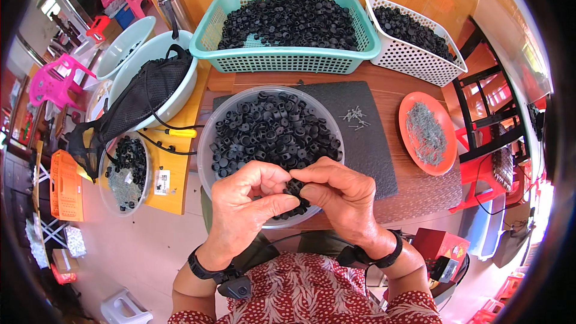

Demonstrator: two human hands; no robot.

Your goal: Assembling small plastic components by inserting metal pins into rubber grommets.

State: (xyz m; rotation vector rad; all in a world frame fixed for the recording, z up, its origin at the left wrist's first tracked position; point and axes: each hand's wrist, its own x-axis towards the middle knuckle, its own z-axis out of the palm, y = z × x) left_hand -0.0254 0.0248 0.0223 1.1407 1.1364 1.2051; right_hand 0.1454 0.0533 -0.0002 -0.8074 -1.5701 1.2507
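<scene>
Over the near edge of a round translucent tub (207, 147), my left hand (240, 207) and my right hand (345, 198) meet at their fingertips. Between the thumbs and forefingers of both is a small black plastic part (294, 188), partly covered by the fingers. Many loose black plastic parts (270, 129), ring-like and cap-like, fill the tub. Right of it, a small pile of thin metal pins (356, 117) lies on a dark mat (375, 159). More silvery pins (426, 134) are heaped on an orange plate (444, 165) farther right.
Behind the tub stand a green basket (282, 64) and a white basket (414, 67), both holding black parts. At left are a pale basin (191, 87) with a black mesh bag (132, 93), a yellow-handled tool (182, 133) and a clear tray (146, 187) of parts. A thermos (174, 6) stands behind.
</scene>
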